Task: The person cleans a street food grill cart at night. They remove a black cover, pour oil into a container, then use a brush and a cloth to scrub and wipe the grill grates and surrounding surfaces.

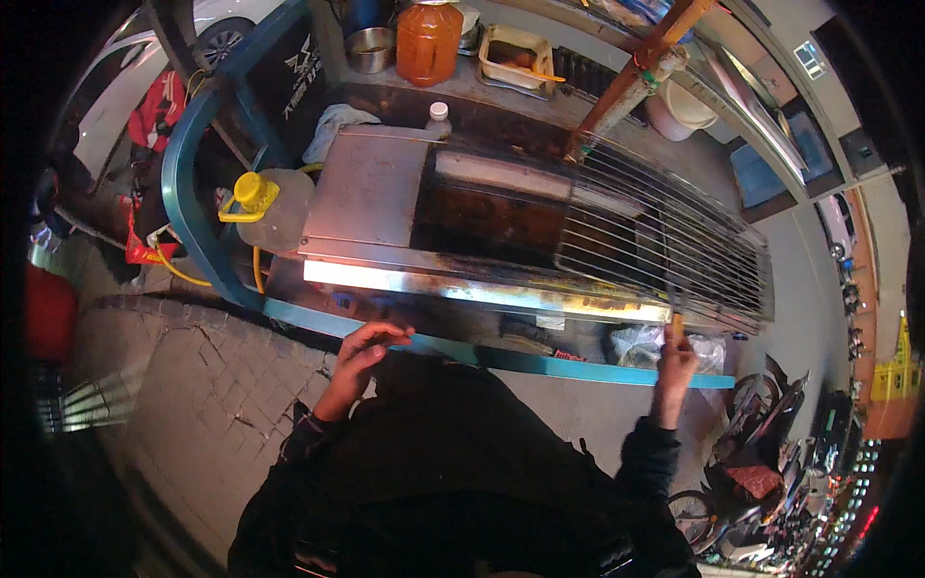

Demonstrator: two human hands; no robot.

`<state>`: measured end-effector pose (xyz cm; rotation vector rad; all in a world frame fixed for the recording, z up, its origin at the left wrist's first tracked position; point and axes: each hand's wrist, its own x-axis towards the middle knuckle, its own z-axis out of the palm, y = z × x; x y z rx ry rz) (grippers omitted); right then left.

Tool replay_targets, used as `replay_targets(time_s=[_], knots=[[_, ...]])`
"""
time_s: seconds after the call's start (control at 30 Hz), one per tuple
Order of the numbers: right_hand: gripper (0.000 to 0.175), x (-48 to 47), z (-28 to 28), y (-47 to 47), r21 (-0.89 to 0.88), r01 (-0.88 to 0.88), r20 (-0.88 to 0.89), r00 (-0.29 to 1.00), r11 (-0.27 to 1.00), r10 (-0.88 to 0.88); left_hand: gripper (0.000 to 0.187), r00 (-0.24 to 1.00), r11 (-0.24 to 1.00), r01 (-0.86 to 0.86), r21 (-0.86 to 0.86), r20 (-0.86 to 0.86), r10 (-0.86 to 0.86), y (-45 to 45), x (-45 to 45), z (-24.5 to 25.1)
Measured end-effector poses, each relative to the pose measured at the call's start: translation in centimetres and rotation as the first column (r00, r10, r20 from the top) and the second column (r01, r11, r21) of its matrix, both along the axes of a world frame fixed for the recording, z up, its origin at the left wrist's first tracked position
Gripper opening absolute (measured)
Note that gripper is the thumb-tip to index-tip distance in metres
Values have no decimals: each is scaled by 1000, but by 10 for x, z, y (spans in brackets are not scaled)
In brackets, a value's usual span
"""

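Observation:
My right hand (pixel 676 363) grips the wooden handle of a long thin tool (pixel 676 323). The tool's dark shaft reaches up over the wire grill rack (pixel 621 224); I cannot tell what its far end is. That rack lies over the right part of a long metal barbecue trough (pixel 491 213), whose inside is dark. A flat metal sheet (pixel 372 184) covers the trough's left end. My left hand (pixel 361 355) holds nothing, its fingers half bent and slightly apart, beside the teal metal rail (pixel 520 359) that runs along the front.
A clear jug with a yellow cap (pixel 278 206) stands left of the trough. Behind are a large orange-filled jar (pixel 429 43), a steel pot (pixel 371 50) and a cream tray (pixel 514 58). A slanted rusty post (pixel 621 94) rises behind the rack. Plastic bags (pixel 632 347) lie near my right hand.

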<state>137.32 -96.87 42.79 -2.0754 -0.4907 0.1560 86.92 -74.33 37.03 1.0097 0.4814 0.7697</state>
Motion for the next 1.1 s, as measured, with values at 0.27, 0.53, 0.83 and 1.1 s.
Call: replay_targets(time_s=[0.27,0.53,0.83,1.1], knots=[[40,-139,-38,77,-77,4,-137,990,997,-14,46,992,993,120,2,38,-120,59,-35,1],[44,-175,-37,111,-184,-51,-8,999,982,50,49,992,992,124,8,27,-124,82,-50,-3],[42,-171,-42,129,-286,-113,-13,993,952,114,43,992,994,105,-19,70,-103,93,-60,-14],[46,-170,-44,130,-370,-110,-20,994,923,110,39,986,986,163,-37,36,-161,98,-61,-17]])
